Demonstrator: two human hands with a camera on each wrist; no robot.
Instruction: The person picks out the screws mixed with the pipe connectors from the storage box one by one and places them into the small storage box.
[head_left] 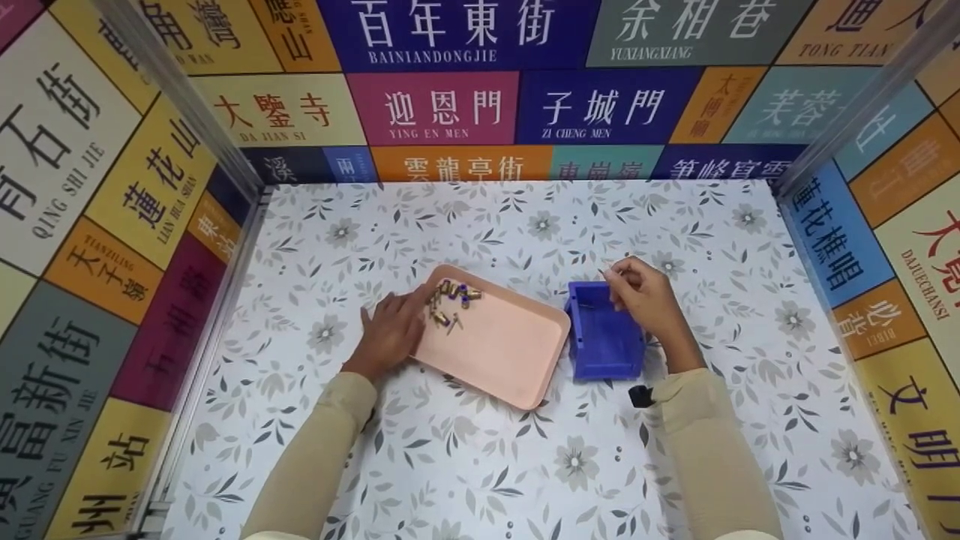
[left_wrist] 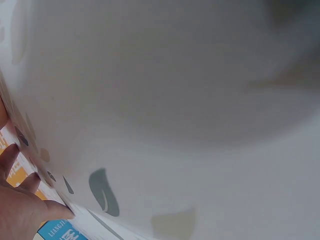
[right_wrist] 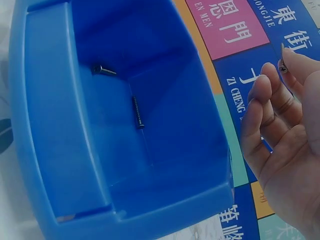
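My right hand (head_left: 643, 294) is over the far right of a blue plastic bin (head_left: 609, 341), pinching a small screw (right_wrist: 283, 68) between thumb and fingertips. Inside the bin, the right wrist view shows two dark screws, one screw (right_wrist: 104, 70) nearer the front lip and another screw (right_wrist: 138, 112) deeper in. My left hand (head_left: 390, 326) rests at the left edge of a pink tray (head_left: 502, 337), fingers extended along the rim. Several small brass-coloured pieces (head_left: 466, 295), some with blue parts, lie in the tray's far left end. Left fingers (left_wrist: 55, 210) touch the table in the left wrist view.
The tray's right corner is close against the bin. Both stand on a white floral-patterned tabletop (head_left: 360, 465). Upright panels of coloured signs (head_left: 442, 109) enclose the back and both sides. A small black object (head_left: 640, 396) shows at the right sleeve cuff.
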